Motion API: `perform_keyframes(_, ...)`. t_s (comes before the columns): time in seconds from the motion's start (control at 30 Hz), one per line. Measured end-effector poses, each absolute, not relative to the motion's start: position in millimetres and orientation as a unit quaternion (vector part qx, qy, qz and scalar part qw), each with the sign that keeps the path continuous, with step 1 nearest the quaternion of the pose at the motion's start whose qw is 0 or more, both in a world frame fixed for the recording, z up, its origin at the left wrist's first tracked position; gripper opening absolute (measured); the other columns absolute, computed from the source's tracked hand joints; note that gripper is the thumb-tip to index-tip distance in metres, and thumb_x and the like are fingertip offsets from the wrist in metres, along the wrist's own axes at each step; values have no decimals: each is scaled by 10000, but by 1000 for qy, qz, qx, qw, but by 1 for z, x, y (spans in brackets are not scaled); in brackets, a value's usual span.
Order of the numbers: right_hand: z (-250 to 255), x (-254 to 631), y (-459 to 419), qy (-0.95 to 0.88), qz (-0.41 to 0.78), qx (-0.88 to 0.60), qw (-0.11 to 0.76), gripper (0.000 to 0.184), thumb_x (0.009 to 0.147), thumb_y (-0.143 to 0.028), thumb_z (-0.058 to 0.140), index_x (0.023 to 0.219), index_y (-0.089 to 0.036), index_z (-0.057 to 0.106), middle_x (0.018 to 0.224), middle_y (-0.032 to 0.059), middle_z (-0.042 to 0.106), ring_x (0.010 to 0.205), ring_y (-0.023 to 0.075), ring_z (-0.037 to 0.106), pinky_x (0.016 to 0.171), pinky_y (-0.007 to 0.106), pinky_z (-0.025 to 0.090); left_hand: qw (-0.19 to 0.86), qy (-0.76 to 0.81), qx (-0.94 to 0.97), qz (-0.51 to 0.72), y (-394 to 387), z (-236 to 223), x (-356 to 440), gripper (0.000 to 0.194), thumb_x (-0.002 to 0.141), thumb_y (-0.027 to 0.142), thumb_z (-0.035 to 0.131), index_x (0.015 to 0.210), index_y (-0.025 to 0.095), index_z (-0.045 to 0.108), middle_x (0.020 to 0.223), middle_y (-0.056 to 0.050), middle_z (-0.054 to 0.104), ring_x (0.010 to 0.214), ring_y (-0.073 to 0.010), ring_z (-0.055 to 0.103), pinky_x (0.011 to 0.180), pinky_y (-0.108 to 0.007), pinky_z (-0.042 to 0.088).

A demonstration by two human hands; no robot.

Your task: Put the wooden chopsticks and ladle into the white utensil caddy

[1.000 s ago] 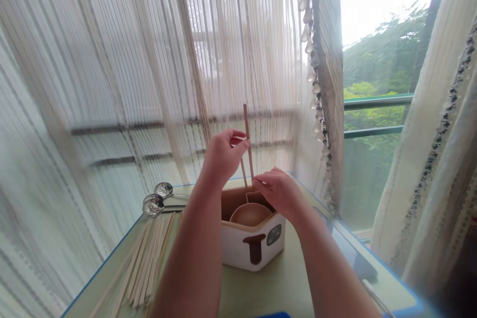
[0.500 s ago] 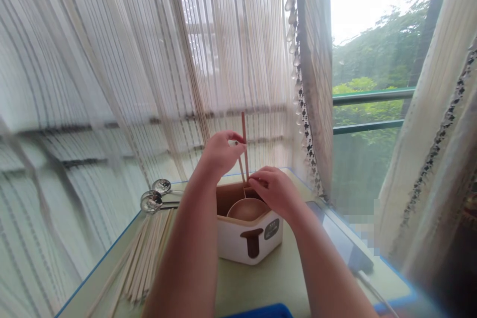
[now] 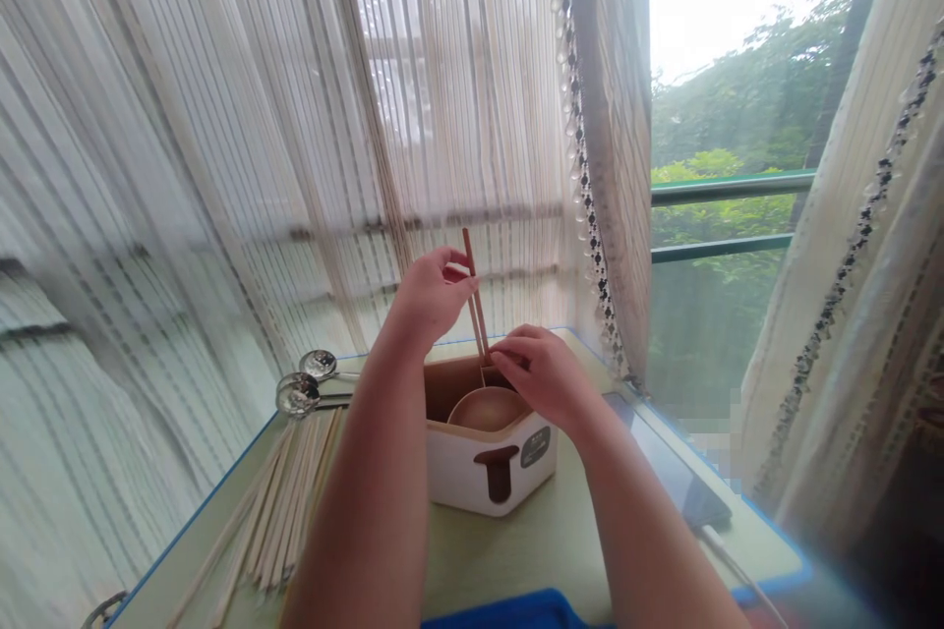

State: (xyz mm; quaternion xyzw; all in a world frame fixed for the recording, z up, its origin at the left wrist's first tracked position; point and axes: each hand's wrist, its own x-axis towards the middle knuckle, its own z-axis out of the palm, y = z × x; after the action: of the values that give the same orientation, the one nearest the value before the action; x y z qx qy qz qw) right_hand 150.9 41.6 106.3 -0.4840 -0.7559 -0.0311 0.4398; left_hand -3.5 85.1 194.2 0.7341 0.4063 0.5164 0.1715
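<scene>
A white utensil holder (image 3: 472, 467) with a brown inside stands in the middle of the pale green table (image 3: 516, 550). My left hand (image 3: 428, 293) is raised above it, fingers pinched on a brown chopstick (image 3: 470, 265) that stands nearly upright with its lower end in the holder's back compartment. My right hand (image 3: 541, 373) rests on the holder's back right rim, fingers curled around the lower part of the chopstick. A round brown insert (image 3: 487, 408) fills the holder's front part.
Several pale wooden chopsticks (image 3: 284, 511) lie in a row on the table's left side, with two metal spoons (image 3: 304, 383) beyond them. A dark tablet (image 3: 675, 477) lies to the right. Sheer curtains hang close behind. A blue object (image 3: 508, 609) shows at the bottom edge.
The chopstick has gone lower into the holder, and my left hand has come down with it. My right hand has stayed at the rim. The view has shifted slightly.
</scene>
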Motion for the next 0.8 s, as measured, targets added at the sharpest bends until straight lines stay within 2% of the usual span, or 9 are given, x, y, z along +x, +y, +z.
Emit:
perform_keyframes(0.13, 104, 151, 43, -749, -35, -487, 448, 207, 825, -279, 540, 968, -259, 688, 891, 39, 657, 878, 183, 553, 792, 320, 425, 175, 415, 741, 498, 83, 196, -4, 243, 677, 277, 655, 891, 171, 608, 751, -46, 666, 647, -148, 615, 542, -241, 461)
perform_keyframes(0.47, 104, 152, 42, -752, -33, -485, 444, 205, 832, -289, 533, 943, -251, 701, 883, 41, 657, 865, 183, 541, 791, 321, 427, 167, 419, 751, 482, 81, 196, -5, 197, 678, 274, 656, 839, 163, 640, 749, -58, 667, 660, -150, 615, 539, -243, 480)
perform_keyframes(0.8, 103, 153, 41, -759, -41, -485, 432, 208, 801, -279, 578, 968, -286, 702, 921, 37, 645, 880, 187, 532, 818, 340, 433, 245, 397, 732, 497, 78, 196, -4, 225, 643, 231, 703, 839, 137, 647, 751, -68, 668, 643, -156, 629, 548, -281, 548)
